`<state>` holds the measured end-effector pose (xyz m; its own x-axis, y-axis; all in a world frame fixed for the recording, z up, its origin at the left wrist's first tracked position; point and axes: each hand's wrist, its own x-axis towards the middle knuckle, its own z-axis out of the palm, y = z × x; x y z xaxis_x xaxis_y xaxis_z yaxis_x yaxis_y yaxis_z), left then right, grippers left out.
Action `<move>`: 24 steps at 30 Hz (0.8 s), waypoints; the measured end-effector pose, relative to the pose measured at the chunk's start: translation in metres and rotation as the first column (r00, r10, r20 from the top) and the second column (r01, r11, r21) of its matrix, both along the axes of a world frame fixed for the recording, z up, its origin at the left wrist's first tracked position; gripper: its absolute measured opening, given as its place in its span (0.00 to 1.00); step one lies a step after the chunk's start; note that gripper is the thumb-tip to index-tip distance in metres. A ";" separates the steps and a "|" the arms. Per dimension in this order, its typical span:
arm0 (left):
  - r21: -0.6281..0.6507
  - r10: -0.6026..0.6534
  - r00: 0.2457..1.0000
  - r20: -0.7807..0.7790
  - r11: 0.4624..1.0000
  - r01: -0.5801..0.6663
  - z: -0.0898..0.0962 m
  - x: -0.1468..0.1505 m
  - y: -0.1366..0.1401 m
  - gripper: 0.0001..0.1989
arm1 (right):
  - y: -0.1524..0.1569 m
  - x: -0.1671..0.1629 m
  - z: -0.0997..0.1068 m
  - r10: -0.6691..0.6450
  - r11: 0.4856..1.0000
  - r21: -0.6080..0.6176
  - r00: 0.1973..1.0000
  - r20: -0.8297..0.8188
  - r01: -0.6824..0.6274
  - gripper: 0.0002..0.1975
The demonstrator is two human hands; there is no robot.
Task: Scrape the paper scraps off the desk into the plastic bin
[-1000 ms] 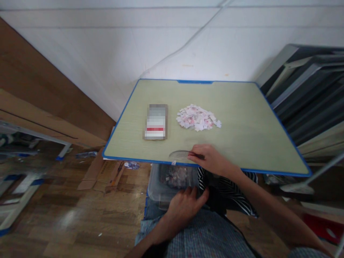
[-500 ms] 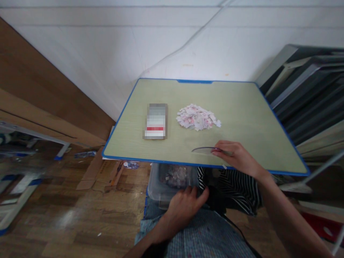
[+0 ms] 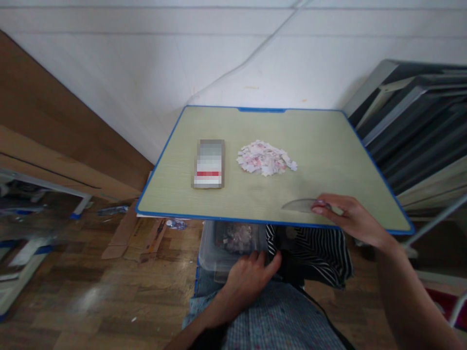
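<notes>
Since the earlier frames, the right hand (image 3: 346, 211) has been carried rightward along the near edge of the table (image 3: 328, 150) – its fingers pinched on a thin, curved, translucent tool (image 3: 297, 206), held at the table's near right. The heap of torn paper (image 3: 265, 158), pale and pink, flat and ragged, is left unmoved at the centre. The left hand (image 3: 248, 276) is kept by the clear plastic bin (image 3: 209, 250) – whether anything is gripped cannot be told.
</notes>
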<state>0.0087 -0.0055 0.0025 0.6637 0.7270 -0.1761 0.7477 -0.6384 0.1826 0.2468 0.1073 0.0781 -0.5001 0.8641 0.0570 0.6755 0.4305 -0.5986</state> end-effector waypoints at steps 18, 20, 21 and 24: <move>0.056 -0.001 0.999 0.033 0.998 -0.001 -0.002 -0.001 -0.002 0.22 | 0.063 -0.055 -0.037 -0.078 0.882 0.453 0.989 -0.126 0.127 0.08; 0.056 0.002 0.999 0.034 0.998 -0.004 -0.002 -0.001 -0.002 0.22 | 0.059 -0.055 -0.035 -0.046 0.900 0.429 0.996 -0.079 0.076 0.09; 0.053 0.002 0.999 0.036 0.999 -0.004 -0.002 -0.001 -0.002 0.22 | 0.058 -0.055 -0.034 -0.030 0.908 0.416 0.998 -0.054 0.050 0.10; 0.048 0.005 0.999 0.046 0.999 -0.007 -0.001 -0.002 -0.001 0.22 | 0.057 -0.057 -0.033 -0.007 0.911 0.410 0.998 -0.056 0.030 0.10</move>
